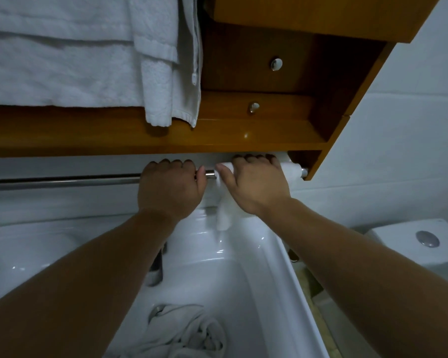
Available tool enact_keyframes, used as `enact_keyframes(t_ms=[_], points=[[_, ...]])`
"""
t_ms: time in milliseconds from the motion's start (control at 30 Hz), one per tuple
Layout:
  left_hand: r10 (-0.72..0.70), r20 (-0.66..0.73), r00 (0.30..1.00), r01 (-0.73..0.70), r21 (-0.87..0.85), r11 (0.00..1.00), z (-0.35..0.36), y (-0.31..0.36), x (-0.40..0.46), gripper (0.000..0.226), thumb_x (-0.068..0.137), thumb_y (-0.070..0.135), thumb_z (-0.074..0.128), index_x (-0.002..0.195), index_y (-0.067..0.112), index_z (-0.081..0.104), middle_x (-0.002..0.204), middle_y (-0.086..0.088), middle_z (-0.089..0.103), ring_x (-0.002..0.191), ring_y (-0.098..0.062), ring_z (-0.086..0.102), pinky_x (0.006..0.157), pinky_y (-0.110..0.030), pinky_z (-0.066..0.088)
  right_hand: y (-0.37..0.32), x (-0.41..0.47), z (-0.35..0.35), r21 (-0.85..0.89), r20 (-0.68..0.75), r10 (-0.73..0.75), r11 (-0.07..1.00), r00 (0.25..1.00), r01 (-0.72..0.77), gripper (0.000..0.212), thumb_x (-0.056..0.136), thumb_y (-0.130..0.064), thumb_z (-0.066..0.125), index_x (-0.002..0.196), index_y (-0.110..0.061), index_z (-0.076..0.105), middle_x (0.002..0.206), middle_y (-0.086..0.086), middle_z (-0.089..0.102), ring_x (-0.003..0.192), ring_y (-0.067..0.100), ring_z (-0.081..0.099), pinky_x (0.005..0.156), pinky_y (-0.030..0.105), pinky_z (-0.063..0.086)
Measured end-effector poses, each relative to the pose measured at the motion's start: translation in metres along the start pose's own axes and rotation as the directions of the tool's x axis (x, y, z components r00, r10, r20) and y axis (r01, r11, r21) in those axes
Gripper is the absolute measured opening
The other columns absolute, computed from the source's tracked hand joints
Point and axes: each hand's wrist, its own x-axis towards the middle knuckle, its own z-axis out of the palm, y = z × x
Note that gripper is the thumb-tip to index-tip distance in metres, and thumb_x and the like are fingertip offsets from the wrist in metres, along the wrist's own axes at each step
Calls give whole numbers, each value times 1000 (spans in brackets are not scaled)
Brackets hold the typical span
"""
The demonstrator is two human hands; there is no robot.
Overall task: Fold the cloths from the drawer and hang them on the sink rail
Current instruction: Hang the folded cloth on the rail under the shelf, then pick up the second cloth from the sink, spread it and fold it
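A steel rail [63, 182] runs across under the wooden cabinet, above the sink. A folded white cloth [224, 213] hangs over the rail near its right end. My right hand [254, 184] lies on top of the cloth with its fingers curled over the rail. Beside it on the left, my left hand [170, 187] has its fingers curled over the bare rail, touching the cloth's edge. A crumpled heap of white cloths [181, 332] lies on the sink's rim close to me.
The white sink [243, 267] fills the lower middle, with a dark tap [157, 264] partly hidden by my left arm. White towels [63, 60] hang at the upper left. The wooden cabinet [269, 99] has two metal knobs. A white toilet cistern [419, 241] stands at the right.
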Motion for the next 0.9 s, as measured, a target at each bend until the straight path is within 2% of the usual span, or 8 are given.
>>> enact_keyframes(t_ms=[133,233,300,433,567,700,800,900], points=[[58,212,976,-46,-58,997,-17,-8,-2,49,100,40,29,83,10,64,70,-12,63,59,-26,49,70,-39,40,1,5,-10,12,118,-40,999,992,39,64,100,-62,17,115,-18,61,115,12,67,109,33,59,101,47,36],[-13,350,937,68,-146,987,-39,-7,3,39,100,38,35,115,14,61,109,-12,64,101,-32,58,94,-49,40,-1,7,-21,80,196,-5,997,981,-11,66,99,-65,16,120,-19,59,124,14,63,117,34,55,107,54,30],[54,261,964,18,-267,964,-61,0,-3,38,98,32,41,125,13,59,118,-13,60,110,-34,55,92,-47,42,-2,7,-28,91,183,13,995,983,-31,65,98,-66,18,123,-20,57,128,15,61,121,35,52,108,57,29],[266,15,964,-244,-351,904,-98,7,-56,37,89,20,53,122,7,63,132,-19,57,124,-38,50,102,-51,39,-12,-6,-35,70,160,32,997,987,-44,66,99,-66,23,141,-20,44,140,18,51,133,39,40,114,60,19],[222,166,961,-153,-353,923,-97,-6,-121,36,88,19,54,120,8,65,135,-15,58,128,-36,50,101,-55,39,-21,-33,-23,115,-155,-70,989,985,88,55,102,-52,32,134,-12,52,130,17,57,123,37,50,110,53,31],[164,426,890,-36,-293,955,-80,-29,-187,37,89,25,48,119,11,64,129,-10,61,124,-31,51,103,-47,38,-43,-90,20,159,-354,-337,898,873,411,30,97,-27,51,109,-5,68,108,16,66,96,36,61,90,44,42],[106,563,819,28,-225,974,-63,-46,-230,35,91,26,49,118,10,64,124,-10,64,121,-30,53,100,-46,43,-65,-132,66,276,-181,-363,873,914,402,19,92,-17,54,88,-5,69,88,15,65,76,36,60,69,40,45],[19,736,677,115,-131,985,-46,-53,-264,41,93,34,51,126,11,60,135,-11,58,127,-30,49,102,-46,42,-85,-165,109,398,283,-176,916,943,52,23,94,-20,54,109,-9,67,104,13,63,90,35,62,73,38,51]])
